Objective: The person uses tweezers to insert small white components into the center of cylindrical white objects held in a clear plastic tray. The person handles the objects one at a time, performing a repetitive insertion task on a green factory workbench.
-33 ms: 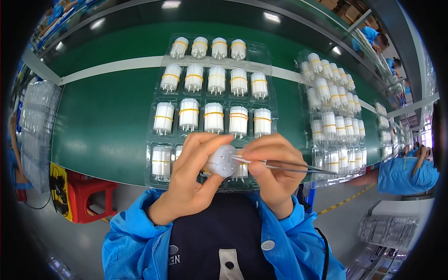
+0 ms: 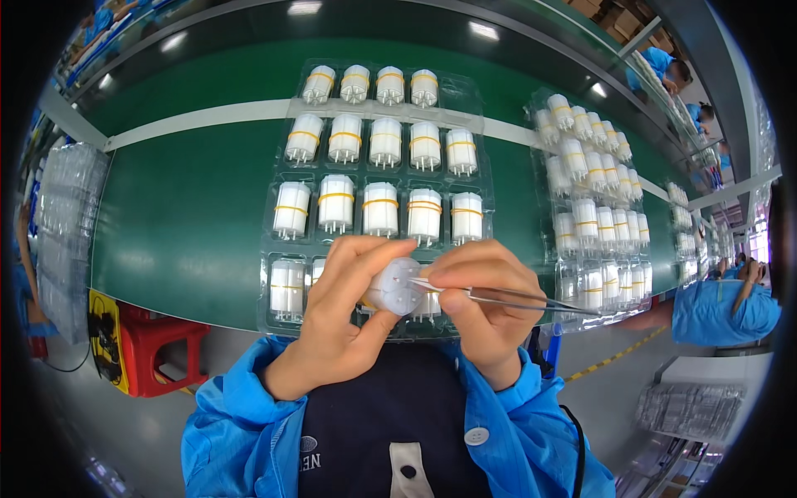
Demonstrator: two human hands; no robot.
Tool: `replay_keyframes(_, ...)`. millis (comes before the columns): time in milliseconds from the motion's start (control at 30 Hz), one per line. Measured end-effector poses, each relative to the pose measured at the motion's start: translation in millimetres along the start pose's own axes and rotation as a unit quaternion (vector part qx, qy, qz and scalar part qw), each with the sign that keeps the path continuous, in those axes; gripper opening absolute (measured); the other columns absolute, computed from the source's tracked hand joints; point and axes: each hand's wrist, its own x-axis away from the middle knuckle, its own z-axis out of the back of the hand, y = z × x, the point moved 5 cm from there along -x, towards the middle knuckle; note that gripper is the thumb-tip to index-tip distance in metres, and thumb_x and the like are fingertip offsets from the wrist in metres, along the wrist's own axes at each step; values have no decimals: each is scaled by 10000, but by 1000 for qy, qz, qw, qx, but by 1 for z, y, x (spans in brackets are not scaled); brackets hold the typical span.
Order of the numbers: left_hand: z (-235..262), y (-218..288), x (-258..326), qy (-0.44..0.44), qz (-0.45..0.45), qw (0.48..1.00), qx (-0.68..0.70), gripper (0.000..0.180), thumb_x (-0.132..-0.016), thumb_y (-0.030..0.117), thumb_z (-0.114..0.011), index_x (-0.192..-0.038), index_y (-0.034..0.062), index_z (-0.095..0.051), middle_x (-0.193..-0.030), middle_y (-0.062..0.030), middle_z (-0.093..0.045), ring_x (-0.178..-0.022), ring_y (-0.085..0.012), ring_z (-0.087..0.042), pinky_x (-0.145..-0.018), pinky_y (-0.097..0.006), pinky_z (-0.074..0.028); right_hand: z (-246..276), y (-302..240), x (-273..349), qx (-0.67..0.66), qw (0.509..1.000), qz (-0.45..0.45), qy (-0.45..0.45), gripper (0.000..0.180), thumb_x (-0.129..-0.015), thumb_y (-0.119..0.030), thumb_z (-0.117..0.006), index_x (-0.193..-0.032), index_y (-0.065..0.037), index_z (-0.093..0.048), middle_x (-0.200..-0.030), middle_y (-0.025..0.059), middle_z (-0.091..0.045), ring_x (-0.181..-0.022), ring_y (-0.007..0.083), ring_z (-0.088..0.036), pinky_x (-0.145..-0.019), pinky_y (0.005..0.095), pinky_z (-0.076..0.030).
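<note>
My left hand (image 2: 344, 311) is closed around a white plastic cylinder (image 2: 395, 286), its round end face turned toward my right hand. The cylinder's other end is hidden by my fingers. My right hand (image 2: 488, 299) pinches a pair of metal tweezers (image 2: 519, 297) between thumb and fingers. Their pale tips meet the end face, near its small holes; whether they grip anything there is too small to tell. Beneath both hands lies a clear plastic tray (image 2: 267, 249) with rows of similar white cylinders (image 2: 380, 209), each with a yellow band and metal pins.
A second clear tray of banded cylinders (image 2: 587, 224) stands to the right on the green bench (image 2: 174, 207). Stacked clear trays (image 2: 66, 241) are at the left edge. A red stool (image 2: 162, 349) is below the bench at left. A co-worker in blue (image 2: 718, 309) is at far right.
The tweezers have shifted slightly in my right hand, their back end reaching a little farther right. My left hand and the cylinder look the same.
</note>
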Motion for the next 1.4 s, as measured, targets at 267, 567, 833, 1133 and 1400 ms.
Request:
replay_keyframes(267,0,0,0,3,-17,1000,-21,583,-685,-111,-628,-1256,-9,-568,-1105,-169,-555,-981,-315,-548,-845,-365,-457,-6,-3,-1,8,1000,-3,-2,157,-766,27,-730,-922,13,-723,-881,151,-693,-774,216,-675,-672,287,-534)
replay_keyframes(567,1,10,-4,10,-90,988,-126,605,-643,-144,-612,-1233,-15,-582,-1066,-157,-548,-945,-308,-528,-791,-358,-453,-10,-3,-1,36,999,-5,-3,133,-766,24,-733,-898,17,-714,-862,152,-688,-752,218,-671,-659,292,-530)
replay_keyframes(833,3,9,-1,-10,-86,991,-103,594,-644,-128,-623,-1226,-16,-588,-1077,-158,-563,-958,-309,-543,-807,-362,-462,-4,-7,-8,9,999,-7,-34,171,-737,19,-746,-906,9,-722,-868,136,-695,-762,222,-669,-662,293,-526)
replay_keyframes(1133,4,3,2,-21,-23,999,-9,565,-698,-95,-652,-1252,-13,-576,-1111,-160,-569,-989,-301,-558,-849,-365,-465,-3,-4,-6,18,1000,-4,-23,185,-731,16,-752,-915,-3,-737,-872,130,-702,-786,222,-677,-666,296,-531)
replay_keyframes(1400,4,1,4,-20,-7,1000,6,552,-707,-88,-657,-1248,-14,-578,-1110,-159,-571,-993,-298,-556,-850,-363,-463,-5,-5,-7,30,999,8,-29,180,-730,27,-744,-909,5,-735,-862,127,-706,-766,213,-679,-652,290,-535)
